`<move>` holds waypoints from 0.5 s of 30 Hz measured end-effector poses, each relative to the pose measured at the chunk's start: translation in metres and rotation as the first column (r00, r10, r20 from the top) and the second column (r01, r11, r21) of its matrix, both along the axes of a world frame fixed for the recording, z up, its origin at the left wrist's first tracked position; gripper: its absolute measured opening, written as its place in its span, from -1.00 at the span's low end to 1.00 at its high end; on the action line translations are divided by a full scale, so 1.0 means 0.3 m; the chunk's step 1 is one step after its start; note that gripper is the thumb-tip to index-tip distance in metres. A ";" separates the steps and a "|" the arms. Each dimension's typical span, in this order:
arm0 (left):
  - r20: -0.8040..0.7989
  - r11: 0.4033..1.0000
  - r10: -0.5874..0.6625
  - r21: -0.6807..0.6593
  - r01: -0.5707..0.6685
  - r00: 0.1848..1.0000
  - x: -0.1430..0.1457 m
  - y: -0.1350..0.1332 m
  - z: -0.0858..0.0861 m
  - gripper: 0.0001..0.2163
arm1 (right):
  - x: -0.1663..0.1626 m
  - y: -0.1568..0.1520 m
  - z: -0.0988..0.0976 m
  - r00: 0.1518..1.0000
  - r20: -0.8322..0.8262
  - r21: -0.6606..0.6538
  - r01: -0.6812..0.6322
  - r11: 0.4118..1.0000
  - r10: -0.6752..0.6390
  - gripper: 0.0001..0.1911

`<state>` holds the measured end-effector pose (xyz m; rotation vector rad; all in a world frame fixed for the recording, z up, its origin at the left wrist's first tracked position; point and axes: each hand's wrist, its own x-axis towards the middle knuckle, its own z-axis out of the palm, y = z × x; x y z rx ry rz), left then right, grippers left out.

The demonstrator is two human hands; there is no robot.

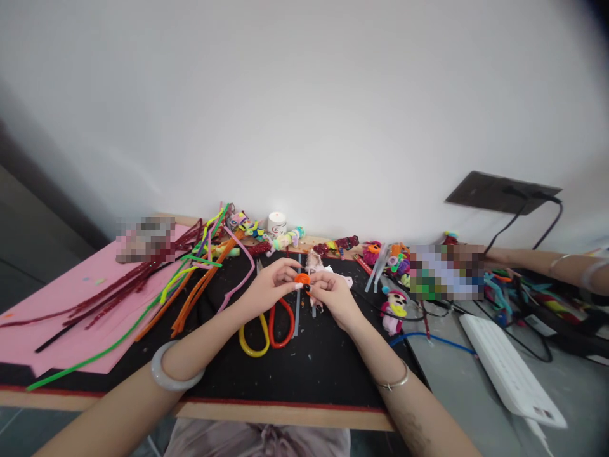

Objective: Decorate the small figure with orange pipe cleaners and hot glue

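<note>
My left hand [275,284] and my right hand [335,297] meet over the middle of the black mat [333,374]. Between their fingertips is a small orange piece [302,278], rounded, with a dark bit below it; its kind is too small to tell. Both hands pinch it. Just below my left hand lie scissors with one yellow and one red handle [281,324], their blades partly hidden by my wrist. A translucent glue stick [297,317] rests under my hands. Behind my right hand is a whitish-pink item [314,260], partly covered.
Long pipe cleaners [190,289] spread over pink sheets [42,317] at left. A white cup-like roll [276,223] stands by the wall. Right of my hands are a fuzzy doll [393,311], cables and a white power strip [511,368]. Another person's arm [528,259] reaches in from the right.
</note>
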<state>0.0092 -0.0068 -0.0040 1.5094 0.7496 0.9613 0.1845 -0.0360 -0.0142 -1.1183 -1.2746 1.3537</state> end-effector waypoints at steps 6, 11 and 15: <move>0.042 0.999 -0.008 -0.052 0.010 0.999 0.004 0.000 -0.008 -0.71 | -0.002 0.000 0.002 1.000 -0.008 -0.001 0.010 1.000 -0.010 -0.81; 0.046 0.996 0.029 -0.086 -0.024 0.999 0.004 -0.004 0.000 -0.69 | -0.001 0.002 0.001 0.999 -0.040 0.011 0.024 1.000 -0.023 -0.82; 0.070 0.991 0.036 -0.131 -0.027 0.997 0.002 -0.007 0.003 -0.67 | 0.000 0.003 0.003 0.999 -0.047 0.011 0.025 1.000 -0.024 -0.83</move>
